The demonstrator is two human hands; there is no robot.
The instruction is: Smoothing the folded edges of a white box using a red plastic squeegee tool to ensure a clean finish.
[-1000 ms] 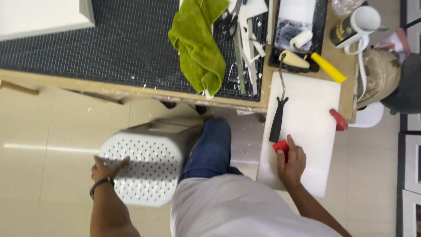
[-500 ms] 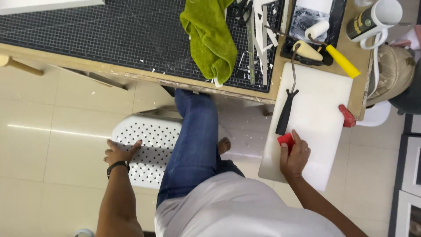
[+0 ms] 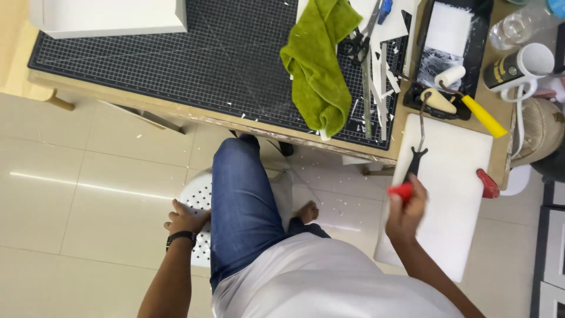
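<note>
R hand (image 3: 405,206) gripping red-handled roller (image 3: 412,176) over white board (image 3: 456,200).
Roller's black shank runs up toward paint tray (image 3: 450,47) on counter (image 3: 194,115); board surface plain white w/ no visible marks, so progress can't be judged. L hand (image 3: 185,218) spread flat on white perforated stool (image 3: 200,203). Green towel (image 3: 318,65) draped on black cutting mat (image 3: 176,59); beige tile floor (image 3: 76,176) w/ white scraps.

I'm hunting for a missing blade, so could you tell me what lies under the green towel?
Under the green towel is the black gridded cutting mat; white paper scraps lie beside it. Anything beneath its folds is hidden.
</note>
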